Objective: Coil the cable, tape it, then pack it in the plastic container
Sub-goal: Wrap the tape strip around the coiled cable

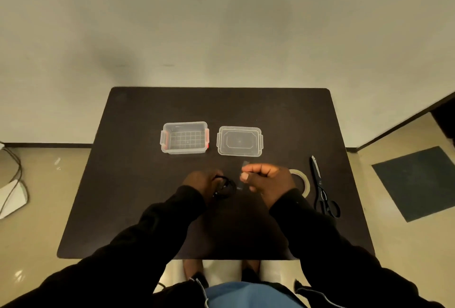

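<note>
cable coiled, tape strip at hand

cable (222, 185), a small black coil, sits gripped in the left hand (203, 183) above the table (138, 184). right hand (267, 180) pinches a clear tape strip (243, 172). beside it: tape roll (304, 180), scissors (321, 189). beyond: open plastic container (184, 138), lid (239, 141).

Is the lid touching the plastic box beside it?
Apart. The head view shows a strip of dark table between the lid and box.
</note>
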